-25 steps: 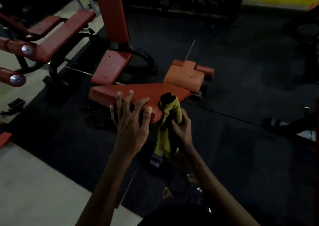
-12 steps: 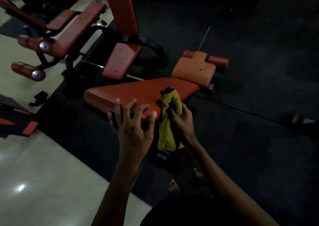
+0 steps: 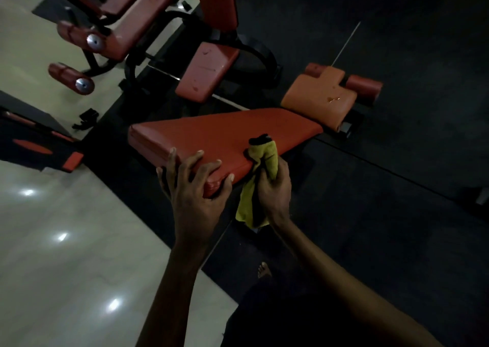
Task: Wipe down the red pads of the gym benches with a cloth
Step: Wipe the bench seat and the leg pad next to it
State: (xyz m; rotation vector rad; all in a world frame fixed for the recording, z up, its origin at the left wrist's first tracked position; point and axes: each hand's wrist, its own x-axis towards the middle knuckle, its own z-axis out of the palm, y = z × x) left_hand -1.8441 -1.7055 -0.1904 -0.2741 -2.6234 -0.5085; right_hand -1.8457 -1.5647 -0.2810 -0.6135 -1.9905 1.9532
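- Far left, on the pale tiled floor [image 3: 53,240]: two roller pads [image 3: 71,33] w/ metal end caps, fixed to a red bench [image 3: 143,13] running away from the camera. Well apart from both hands, prob. waiting its turn.
- Centre-left, far: incline bench w/ tilted seat pad [image 3: 206,72] & upright back pad [image 3: 217,0] behind it. Neither is touched.
- Centre, near: long red pad [image 3: 225,132] lies across the view over the black mat [image 3: 397,174]. It's the one in hand.
- left hand [image 3: 195,185] sits on the pad's near corner, fingers spread wide over the top, thumb down the near-right side. Looks like a brace, so the wipe can press hard w/o the pad shifting.
- yellow cloth [image 3: 266,156] is just right of that hand, bunched. Top end lies on the pad's near edge, tail hangs below it.
- right hand [image 3: 275,188] has fingers curled tight round the cloth's middle, holding it against the pad's side. A wadded grip suits firm rubbing.
- Right, far: orange pad [image 3: 320,95] w/ red rollers [image 3: 363,87] beside it, apart from the hands. Next in line, I'd guess.
- Most of the long pad's top lies beyond the cloth, so the wipe there seems at an early stage.
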